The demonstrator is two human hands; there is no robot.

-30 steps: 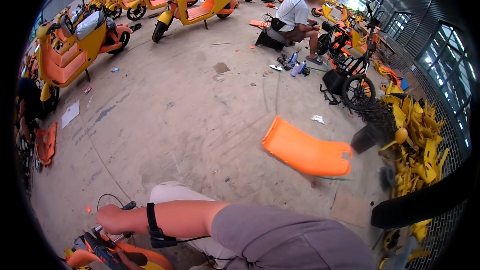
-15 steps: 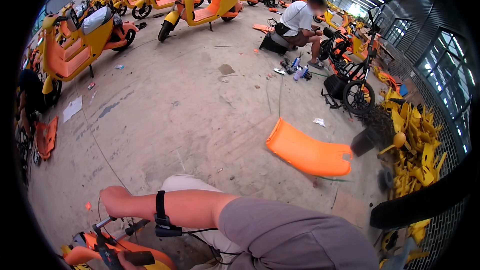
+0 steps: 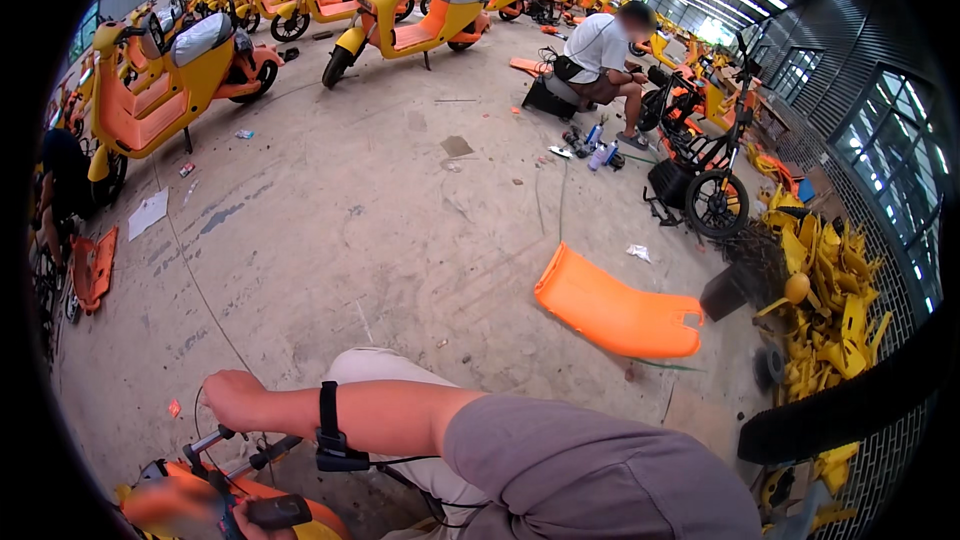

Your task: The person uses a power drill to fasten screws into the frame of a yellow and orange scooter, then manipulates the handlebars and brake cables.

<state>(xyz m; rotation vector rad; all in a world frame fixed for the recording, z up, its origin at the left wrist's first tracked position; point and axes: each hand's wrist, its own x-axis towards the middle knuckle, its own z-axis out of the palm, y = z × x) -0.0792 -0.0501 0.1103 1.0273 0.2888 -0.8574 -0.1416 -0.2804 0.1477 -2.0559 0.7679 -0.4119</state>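
Head view: right hand point(image 3: 232, 398) fisted above scooter handlebar point(image 3: 240, 455), grip unclear; left hand point(image 3: 255, 525) closed on black grip point(image 3: 278, 511).

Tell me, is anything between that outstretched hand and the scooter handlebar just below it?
Nothing visible. The right hand, reaching across on a forearm with a black wrist strap, is closed just above the handlebar's brake levers. Only thin cables run nearby. The left hand sits at the lower edge on a black grip.
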